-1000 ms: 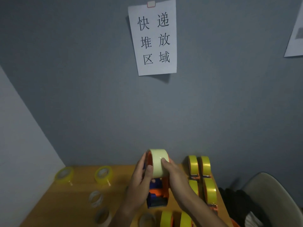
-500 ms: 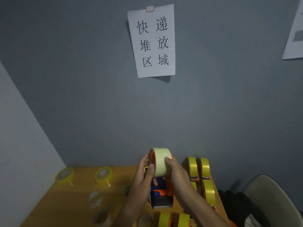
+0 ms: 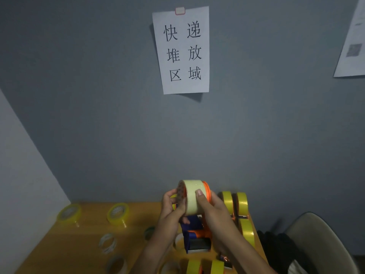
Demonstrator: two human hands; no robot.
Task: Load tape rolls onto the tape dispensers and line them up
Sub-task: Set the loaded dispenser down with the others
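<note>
A pale yellow tape roll point(image 3: 192, 196) sits on the wheel of an orange and blue tape dispenser point(image 3: 197, 237), both lifted above the wooden table point(image 3: 88, 234). My left hand point(image 3: 172, 211) grips the roll's left side. My right hand point(image 3: 214, 214) grips the roll and the dispenser from the right, thumb on the tape face. Loaded dispensers with yellow tape point(image 3: 240, 210) stand in a line at the right. More of them point(image 3: 205, 266) show at the bottom edge.
Loose yellow rolls point(image 3: 69, 213) point(image 3: 118, 212) lie at the table's back left; clear rolls point(image 3: 107, 243) point(image 3: 117, 265) lie nearer. A grey wall with a paper sign point(image 3: 182, 50) rises behind. A chair point(image 3: 320, 240) with dark cloth stands right.
Both hands have shifted slightly right with the dispenser and roll. The roll now sits further onto the orange wheel, and the left fingers have curled round its side.
</note>
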